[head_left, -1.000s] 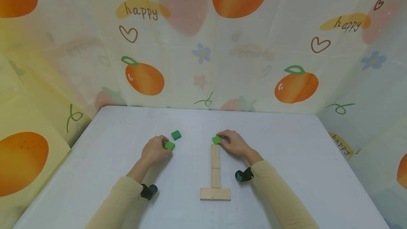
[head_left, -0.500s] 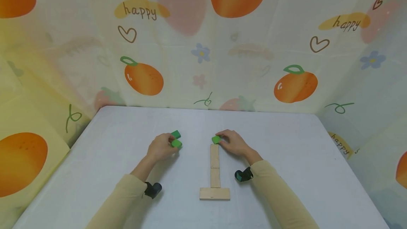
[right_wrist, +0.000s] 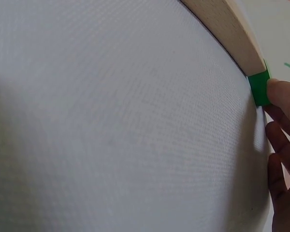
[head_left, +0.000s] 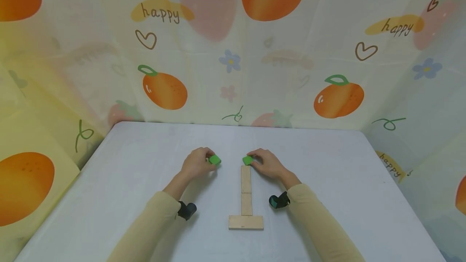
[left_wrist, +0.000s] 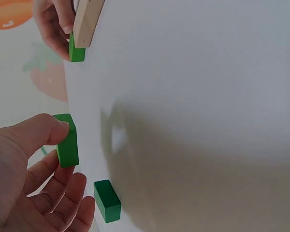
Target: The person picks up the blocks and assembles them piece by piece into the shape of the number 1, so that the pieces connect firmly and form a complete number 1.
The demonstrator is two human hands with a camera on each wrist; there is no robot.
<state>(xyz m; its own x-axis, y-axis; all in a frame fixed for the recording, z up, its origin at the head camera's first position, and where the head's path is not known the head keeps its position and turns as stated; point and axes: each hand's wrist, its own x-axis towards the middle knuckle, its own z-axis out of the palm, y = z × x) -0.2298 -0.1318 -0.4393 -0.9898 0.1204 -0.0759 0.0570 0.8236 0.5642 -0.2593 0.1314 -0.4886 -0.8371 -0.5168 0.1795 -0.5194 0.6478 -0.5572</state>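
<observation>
Between thumb and fingers, my left hand (head_left: 198, 163) pinches a light green block (left_wrist: 67, 142), held above the white table. My right hand (head_left: 268, 163) pinches another light green block (head_left: 247, 160), which sits against the far end of a line of wooden blocks (head_left: 246, 179). In the right wrist view this green block (right_wrist: 259, 89) touches the end of a wooden block (right_wrist: 229, 34), with my thumb on its side. A darker green block (left_wrist: 108, 201) lies on the table below my left hand; the hand hides it in the head view.
Two wooden blocks run end to end towards a crosswise wooden block (head_left: 246, 222) at the near end, like an upside-down T. The white table (head_left: 327, 165) ends at a fruit-printed cloth (head_left: 204, 72) behind. Small black cameras (head_left: 187, 211) are strapped at both wrists.
My left hand has carried its light green block rightwards and slightly away, passing over the darker green block. The right hand and its block have stayed in place.
</observation>
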